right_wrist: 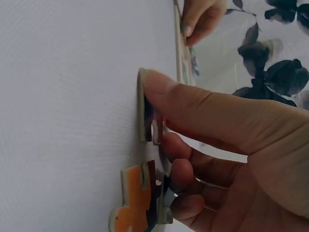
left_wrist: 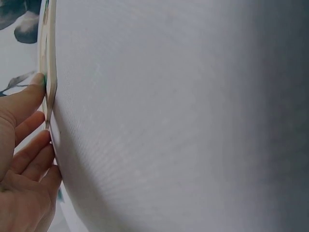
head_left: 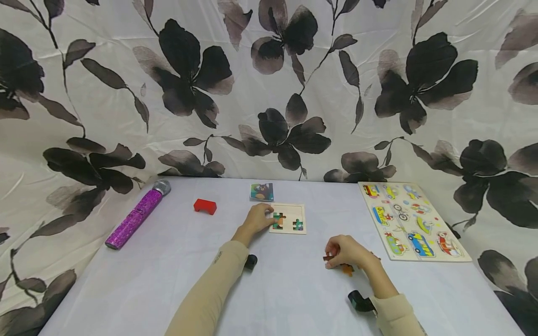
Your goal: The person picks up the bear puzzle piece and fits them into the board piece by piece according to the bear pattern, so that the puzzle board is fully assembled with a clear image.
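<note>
At mid-table lies a small square wooden puzzle tray [head_left: 299,224]. Coloured pieces sit at its left and lower right, with bare wood between. My left hand [head_left: 257,218] holds the tray's left edge, thumb on top beside the left pieces and fingers along the side. To the right, my right hand [head_left: 346,252] pinches a dark jigsaw piece [right_wrist: 147,118] between thumb and forefinger, low over the table. Under that hand are an orange jigsaw piece [right_wrist: 137,193] and other loose pieces, partly hidden by the fingers.
A picture card [head_left: 262,192] lies behind the tray. Left of it are a red block [head_left: 205,206] and a purple glittery microphone [head_left: 136,215]. On the right lies a large vehicle puzzle board [head_left: 414,221]. A floral cloth [head_left: 235,93] hangs behind the table.
</note>
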Tool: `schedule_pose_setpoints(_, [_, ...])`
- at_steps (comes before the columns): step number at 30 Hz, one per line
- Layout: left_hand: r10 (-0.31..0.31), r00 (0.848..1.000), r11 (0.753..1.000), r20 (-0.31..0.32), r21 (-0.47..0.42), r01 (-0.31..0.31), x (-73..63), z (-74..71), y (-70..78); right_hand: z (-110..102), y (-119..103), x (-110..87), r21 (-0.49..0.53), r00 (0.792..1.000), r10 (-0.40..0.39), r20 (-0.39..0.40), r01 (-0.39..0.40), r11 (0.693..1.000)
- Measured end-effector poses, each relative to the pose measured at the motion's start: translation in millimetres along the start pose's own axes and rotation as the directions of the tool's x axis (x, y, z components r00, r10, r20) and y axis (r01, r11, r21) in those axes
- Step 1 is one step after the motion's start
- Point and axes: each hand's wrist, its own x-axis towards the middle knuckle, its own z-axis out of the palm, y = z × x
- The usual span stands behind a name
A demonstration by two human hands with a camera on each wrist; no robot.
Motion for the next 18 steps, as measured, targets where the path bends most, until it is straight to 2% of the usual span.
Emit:
schedule_pose_setpoints(6, [-0.006,1.000,1.000,0.017,-0.001,0.006,-1.9,0.8,2.6,0.9,-4.2,-3.6,0.015,0.999,0.031,0.040,-0.031,0.999])
schedule_pose_setpoints(12, [-0.019,1.000,1.000,0.020,0.014,0.019,1.0,0.6,4.2,-5.6,-6.3,0.8,0.001,0.998,0.022,0.063,-0.022,1.000])
schedule_pose_setpoints(15, [-0.024,1.000,1.000,0.017,0.013,0.024,1.7,-1.0,4.0,-13.8,-3.5,10.8,0.001,0.999,-0.005,0.035,0.005,1.000])
schedule_pose_setpoints(18, [-0.024,1.000,1.000,0.017,0.002,0.024,0.8,-2.2,4.2,-23.6,1.9,23.5,0.057,0.999,-0.032,-0.027,0.034,0.998])
